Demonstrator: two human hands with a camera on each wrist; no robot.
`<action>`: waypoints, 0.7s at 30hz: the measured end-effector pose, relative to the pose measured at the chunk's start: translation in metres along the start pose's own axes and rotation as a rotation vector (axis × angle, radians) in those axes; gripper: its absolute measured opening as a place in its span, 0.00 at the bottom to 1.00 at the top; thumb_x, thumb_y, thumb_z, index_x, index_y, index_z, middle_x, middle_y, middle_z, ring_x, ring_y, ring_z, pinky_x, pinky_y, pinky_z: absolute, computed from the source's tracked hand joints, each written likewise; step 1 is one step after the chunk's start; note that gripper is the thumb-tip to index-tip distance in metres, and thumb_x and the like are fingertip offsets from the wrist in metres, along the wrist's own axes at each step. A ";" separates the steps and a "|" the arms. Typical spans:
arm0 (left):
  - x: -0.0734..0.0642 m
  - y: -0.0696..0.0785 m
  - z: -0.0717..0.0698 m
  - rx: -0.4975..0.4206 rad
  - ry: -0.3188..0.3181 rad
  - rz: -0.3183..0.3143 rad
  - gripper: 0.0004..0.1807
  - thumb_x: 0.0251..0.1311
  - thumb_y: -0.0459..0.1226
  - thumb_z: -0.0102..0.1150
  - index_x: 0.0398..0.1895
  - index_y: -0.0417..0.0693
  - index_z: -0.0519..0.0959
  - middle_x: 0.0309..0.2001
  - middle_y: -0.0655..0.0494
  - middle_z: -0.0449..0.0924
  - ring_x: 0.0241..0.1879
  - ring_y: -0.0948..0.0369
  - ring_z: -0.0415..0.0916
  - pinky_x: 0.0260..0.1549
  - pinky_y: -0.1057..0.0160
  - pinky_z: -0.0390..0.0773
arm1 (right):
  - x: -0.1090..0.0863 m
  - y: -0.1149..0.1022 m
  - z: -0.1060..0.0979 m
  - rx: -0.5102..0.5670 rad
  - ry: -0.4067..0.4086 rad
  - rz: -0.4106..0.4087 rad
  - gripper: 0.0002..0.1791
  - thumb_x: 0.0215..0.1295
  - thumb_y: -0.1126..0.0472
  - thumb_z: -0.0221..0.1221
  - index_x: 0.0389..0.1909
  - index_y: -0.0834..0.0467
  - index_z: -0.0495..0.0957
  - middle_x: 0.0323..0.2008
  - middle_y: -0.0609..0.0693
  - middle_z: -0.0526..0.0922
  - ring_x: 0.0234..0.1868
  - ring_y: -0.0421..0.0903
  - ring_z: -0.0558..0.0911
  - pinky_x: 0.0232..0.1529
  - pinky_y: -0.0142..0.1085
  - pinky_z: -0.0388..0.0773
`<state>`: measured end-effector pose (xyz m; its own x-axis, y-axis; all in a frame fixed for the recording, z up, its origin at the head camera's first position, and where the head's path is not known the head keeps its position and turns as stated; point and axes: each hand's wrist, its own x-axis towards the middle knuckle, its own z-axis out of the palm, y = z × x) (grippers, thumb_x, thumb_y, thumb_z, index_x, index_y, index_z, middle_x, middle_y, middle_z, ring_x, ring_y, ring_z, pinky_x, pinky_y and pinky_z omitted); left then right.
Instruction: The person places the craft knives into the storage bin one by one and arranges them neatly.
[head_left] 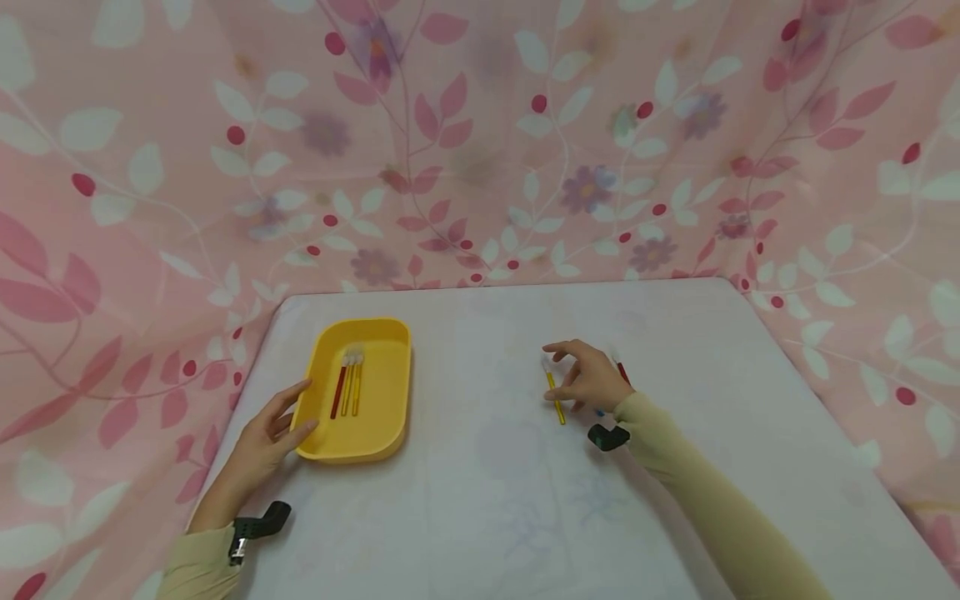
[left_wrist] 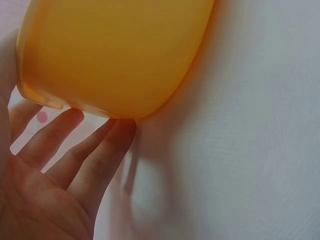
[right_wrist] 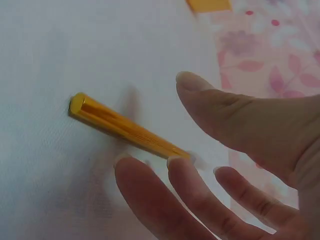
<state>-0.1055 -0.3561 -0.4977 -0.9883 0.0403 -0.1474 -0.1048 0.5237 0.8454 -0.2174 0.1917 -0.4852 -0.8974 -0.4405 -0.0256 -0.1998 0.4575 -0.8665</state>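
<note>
Right of centre in the head view, the right hand (head_left: pixel 592 381) arches over a white-tipped yellow stick (head_left: pixel 558 410) lying on the white table (head_left: pixel 480 508), its thumb and fingers spread wide and gripping nothing, with a red stick (head_left: pixel 622 371) just beyond it. Left of centre, the left hand (head_left: pixel 262 433) rests its parted, fairly straight fingers against the left edge of a yellow tray (head_left: pixel 384 433), where three sticks (head_left: pixel 347 393) lie side by side

Head view looks forward and down — 2 wrist views closer, left sharing its yellow tray (head_left: pixel 384 396).
</note>
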 end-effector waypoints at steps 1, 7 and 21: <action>0.000 0.000 0.000 0.002 0.000 0.001 0.46 0.78 0.49 0.67 0.91 0.65 0.52 0.88 0.41 0.49 0.79 0.27 0.57 0.70 0.34 0.69 | 0.001 0.002 0.001 -0.022 -0.002 -0.005 0.47 0.57 0.69 0.82 0.77 0.65 0.72 0.63 0.69 0.74 0.31 0.51 0.86 0.22 0.46 0.89; 0.000 0.001 0.002 0.026 0.014 0.006 0.45 0.78 0.49 0.67 0.91 0.63 0.54 0.87 0.38 0.51 0.78 0.26 0.59 0.69 0.34 0.69 | 0.008 0.007 0.001 -0.157 -0.028 -0.009 0.49 0.55 0.65 0.84 0.77 0.65 0.72 0.61 0.65 0.74 0.31 0.46 0.84 0.27 0.40 0.88; 0.000 0.000 0.000 0.004 0.004 0.005 0.46 0.78 0.48 0.67 0.91 0.64 0.53 0.87 0.40 0.50 0.78 0.27 0.59 0.68 0.38 0.70 | 0.013 0.009 -0.002 -0.192 -0.130 0.004 0.47 0.60 0.68 0.81 0.79 0.67 0.69 0.63 0.65 0.72 0.33 0.44 0.82 0.34 0.34 0.83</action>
<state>-0.1058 -0.3563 -0.4980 -0.9893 0.0396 -0.1406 -0.0989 0.5271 0.8441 -0.2320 0.1916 -0.4927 -0.8425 -0.5288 -0.1033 -0.2791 0.5924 -0.7558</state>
